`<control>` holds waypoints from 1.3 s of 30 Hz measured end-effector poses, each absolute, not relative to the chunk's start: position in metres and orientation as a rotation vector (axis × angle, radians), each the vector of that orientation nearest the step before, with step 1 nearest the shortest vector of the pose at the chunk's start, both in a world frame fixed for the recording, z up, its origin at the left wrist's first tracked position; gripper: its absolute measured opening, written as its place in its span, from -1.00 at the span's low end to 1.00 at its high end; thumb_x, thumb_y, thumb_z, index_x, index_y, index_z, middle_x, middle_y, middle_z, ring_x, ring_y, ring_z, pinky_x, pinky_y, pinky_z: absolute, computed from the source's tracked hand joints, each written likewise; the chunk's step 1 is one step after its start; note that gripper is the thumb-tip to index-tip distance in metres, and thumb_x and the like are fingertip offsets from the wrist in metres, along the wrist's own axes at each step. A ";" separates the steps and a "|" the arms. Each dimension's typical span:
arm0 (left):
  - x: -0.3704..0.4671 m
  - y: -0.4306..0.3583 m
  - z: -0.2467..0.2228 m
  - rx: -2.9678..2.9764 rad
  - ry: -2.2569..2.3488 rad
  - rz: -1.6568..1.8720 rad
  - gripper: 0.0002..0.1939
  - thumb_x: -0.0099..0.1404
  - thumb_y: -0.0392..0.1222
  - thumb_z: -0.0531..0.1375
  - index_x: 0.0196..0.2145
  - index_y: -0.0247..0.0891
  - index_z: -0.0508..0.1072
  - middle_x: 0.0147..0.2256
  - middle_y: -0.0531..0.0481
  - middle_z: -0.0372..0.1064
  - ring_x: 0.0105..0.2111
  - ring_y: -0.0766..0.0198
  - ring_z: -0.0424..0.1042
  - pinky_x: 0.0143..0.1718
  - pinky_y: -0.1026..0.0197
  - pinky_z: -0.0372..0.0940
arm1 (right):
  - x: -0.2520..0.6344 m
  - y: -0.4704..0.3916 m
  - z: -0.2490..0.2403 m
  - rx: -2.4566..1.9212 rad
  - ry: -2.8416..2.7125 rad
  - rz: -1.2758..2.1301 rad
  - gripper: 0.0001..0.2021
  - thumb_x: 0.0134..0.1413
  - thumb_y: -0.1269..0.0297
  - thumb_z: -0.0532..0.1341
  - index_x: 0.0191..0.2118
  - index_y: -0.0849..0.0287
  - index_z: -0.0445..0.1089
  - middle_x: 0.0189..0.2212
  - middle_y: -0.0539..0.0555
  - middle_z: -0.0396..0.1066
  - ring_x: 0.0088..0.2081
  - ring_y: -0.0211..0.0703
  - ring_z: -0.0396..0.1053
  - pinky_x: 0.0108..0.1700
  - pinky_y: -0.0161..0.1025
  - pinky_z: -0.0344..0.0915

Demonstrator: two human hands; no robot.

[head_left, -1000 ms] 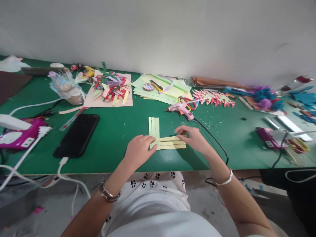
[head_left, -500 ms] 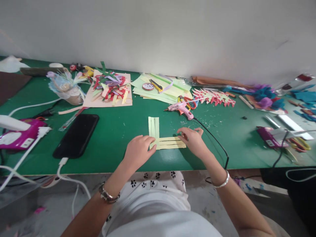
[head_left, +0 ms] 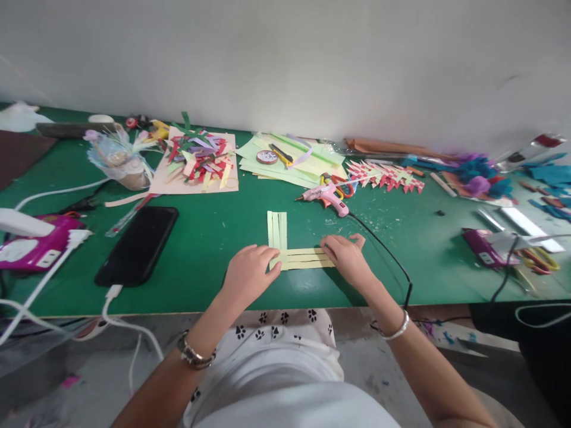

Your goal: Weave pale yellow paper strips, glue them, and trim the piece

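Pale green-yellow paper strips form an L on the green table: several upright strips (head_left: 277, 229) meet several sideways strips (head_left: 306, 258) at the lower left corner. My left hand (head_left: 250, 274) rests over that corner, fingertips on the paper and thumb held apart, so it is open. At the right end of the sideways strips, my right hand (head_left: 345, 258) is closed, its thumb and fingertips on the strip ends and its outer finger lifted. The hand covers those ends. A pink glue gun (head_left: 328, 195) lies just beyond, its black cord running to the right.
Left lies a black phone (head_left: 137, 245) on a white cable, near a magenta power strip (head_left: 42, 244). Behind are cut paper scraps (head_left: 205, 157), light green sheets (head_left: 261, 151) with a yellow cutter (head_left: 282, 156), and a red-and-white woven piece (head_left: 388, 176). Scissors (head_left: 539, 260) lie right.
My right hand has lowered and moved slightly left onto the ends of the sideways strips. My left hand stays at the corner, and the strips lie as before.
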State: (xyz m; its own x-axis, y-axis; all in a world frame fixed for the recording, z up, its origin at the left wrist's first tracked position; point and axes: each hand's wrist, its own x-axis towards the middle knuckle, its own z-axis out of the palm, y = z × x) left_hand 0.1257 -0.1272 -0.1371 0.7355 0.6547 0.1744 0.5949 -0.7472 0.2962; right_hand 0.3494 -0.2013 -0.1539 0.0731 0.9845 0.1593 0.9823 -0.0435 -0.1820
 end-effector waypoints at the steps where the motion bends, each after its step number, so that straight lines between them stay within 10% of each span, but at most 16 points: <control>1: 0.126 -0.127 -0.137 2.715 0.993 0.396 -0.83 0.24 -0.19 0.08 -0.27 -0.23 0.44 -0.31 0.01 0.49 -0.31 0.19 0.41 -0.28 0.15 0.29 | 0.350 -0.201 -0.154 -2.109 -1.996 0.002 -0.76 0.21 0.43 -0.07 -0.35 0.16 0.32 -0.40 0.03 0.46 -0.33 -0.20 0.31 -0.14 -0.13 -0.19; 8: 0.126 -0.127 -0.137 2.702 0.998 0.402 -0.82 0.23 -0.19 0.08 -0.27 -0.22 0.45 -0.32 -0.01 0.48 -0.31 0.18 0.41 -0.28 0.14 0.29 | 0.341 -0.206 -0.146 -2.192 -1.953 -0.215 -0.78 0.20 0.34 0.00 -0.30 0.13 0.39 -0.37 0.07 0.39 -0.27 -0.13 0.27 -0.11 -0.07 -0.16; 16: 0.125 -0.129 -0.138 2.716 0.995 0.426 -0.80 0.25 -0.20 0.06 -0.25 -0.24 0.45 -0.31 -0.05 0.48 -0.30 0.16 0.42 -0.23 0.12 0.28 | 0.290 -0.208 -0.140 -1.944 -2.185 -0.063 -0.66 0.19 0.01 -0.05 0.00 -0.15 0.32 0.13 0.12 0.11 0.08 0.04 0.06 0.10 0.13 -0.32; 39: 0.126 -0.129 -0.136 2.742 1.000 0.416 -0.81 0.24 -0.22 0.05 -0.27 -0.23 0.44 -0.33 0.00 0.48 -0.33 0.20 0.41 -0.28 0.17 0.28 | 0.330 -0.232 -0.145 -2.189 -1.921 -0.068 -0.68 0.20 0.07 -0.03 -0.13 -0.08 0.43 0.07 0.11 0.19 0.04 0.02 0.11 0.11 0.19 -0.30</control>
